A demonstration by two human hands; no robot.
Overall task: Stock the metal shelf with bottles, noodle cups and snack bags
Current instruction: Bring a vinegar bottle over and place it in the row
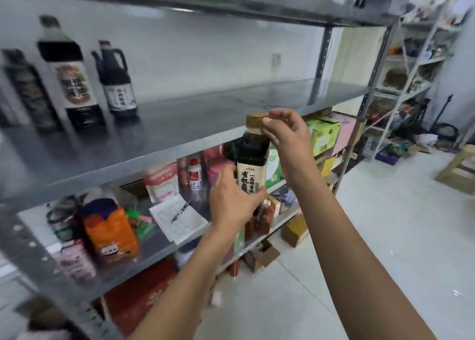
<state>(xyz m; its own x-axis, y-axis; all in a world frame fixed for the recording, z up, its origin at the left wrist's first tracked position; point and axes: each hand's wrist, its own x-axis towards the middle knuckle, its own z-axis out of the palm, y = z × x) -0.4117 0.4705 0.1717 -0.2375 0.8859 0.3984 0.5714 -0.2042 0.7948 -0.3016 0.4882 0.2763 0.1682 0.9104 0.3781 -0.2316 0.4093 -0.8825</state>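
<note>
At upper left, three dark bottles (69, 82) stand on the metal shelf (180, 124). At centre, left hand (232, 203) grips a soy bottle (253, 165); right hand (288, 136) pinches its cap. Next, probably lifting it onto the shelf.

A white sheet of paper (178, 220) lies flat on the lower level, with a dark pen (180, 211) resting across it. To the right, green cardboard boxes (324, 133) sit side by side with a pink box (345, 134) just beside them. On the pale tiled floor (385, 237) a small brown carton (294, 230) stands near the rack's foot, and an opened box (261, 258) lies close to it. At the far right edge is a wooden stool (460, 170). Behind it, a second metal rack (411, 64) stands against the wall, crowded with blurred, mixed goods. A white wall socket (276, 59) is set in the back wall.
</note>
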